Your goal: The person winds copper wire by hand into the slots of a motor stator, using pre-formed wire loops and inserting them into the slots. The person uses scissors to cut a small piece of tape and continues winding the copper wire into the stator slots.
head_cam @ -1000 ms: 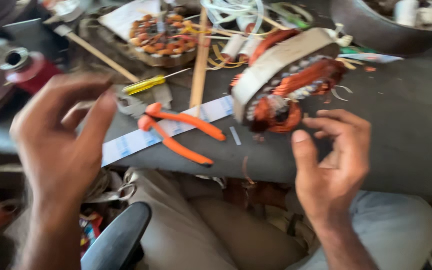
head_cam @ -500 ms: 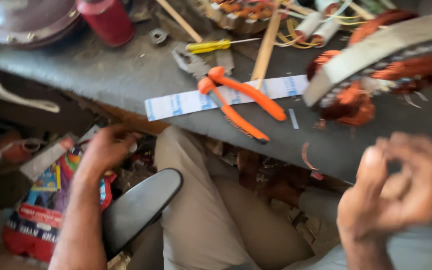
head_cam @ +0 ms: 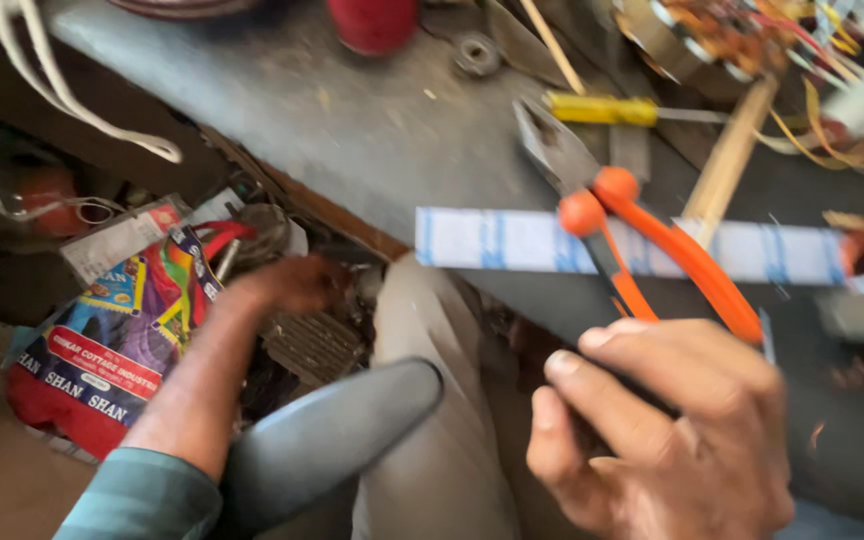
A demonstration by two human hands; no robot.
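left hand [head_cam: 287, 285] went down low, left of centre in the frame, under the edge of the grey bench [head_cam: 352, 130] and into the clutter there, fingers curled, though whether it gripped anything could not be told, the blur and the junk hid it. just beside it sat a ribbed grey metal part [head_cam: 312, 345] and a colourful printed bag [head_cam: 102, 340] at the lower left, the nearest things to that hand. right hand [head_cam: 662, 430] hovered at the lower right, fingers bent and drawn half together, holding nothing that showed, close below the orange-handled pliers [head_cam: 652, 240]. those pliers lay on the bench right of centre, across a white strip with blue bands [head_cam: 512, 240], jaws pointing up the frame, handles toward the right hand. by the look of them they would be stiff and fairly heavy for their size, the steel nose slick, so the rubbery orange handles were the place to take hold. the strip looked light and floppy, likely to slide. upper right showed a yellow-handled screwdriver [head_cam: 602, 108], a wooden handle [head_cam: 732, 150] and a copper-wound stator [head_cam: 712, 30]; a red can [head_cam: 372, 22] stood at the top centre, a white cord [head_cam: 72, 100] trailed at the upper left.
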